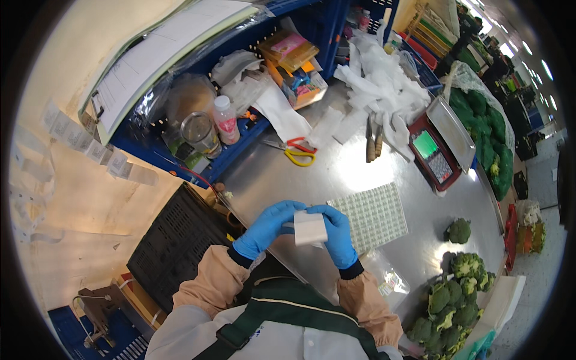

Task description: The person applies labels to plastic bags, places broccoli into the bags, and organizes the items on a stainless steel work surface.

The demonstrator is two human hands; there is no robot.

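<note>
A small white folded pad or stack of paper (310, 228) is held up in front of my chest, above the near edge of the steel table (252, 184). My left hand (269, 228), in a blue glove, grips its left side. My right hand (338, 235), gloved likewise, holds its right side, with the fingers of both hands meeting behind its top edge. A sheet of small printed labels (371, 218) lies just right of my right hand. Nearer me is a clear plastic bag (390, 281), partly hidden by my right sleeve.
Scissors (300, 155) and wooden-handled knives (373, 146) lie farther back. A red digital scale (434, 157) stands right of a white soft-wrap pile (378, 76). Broccoli heads (450, 301) line the right edge. Blue crates (243, 139) hold a glass and bottle; a black crate (180, 243) stands left.
</note>
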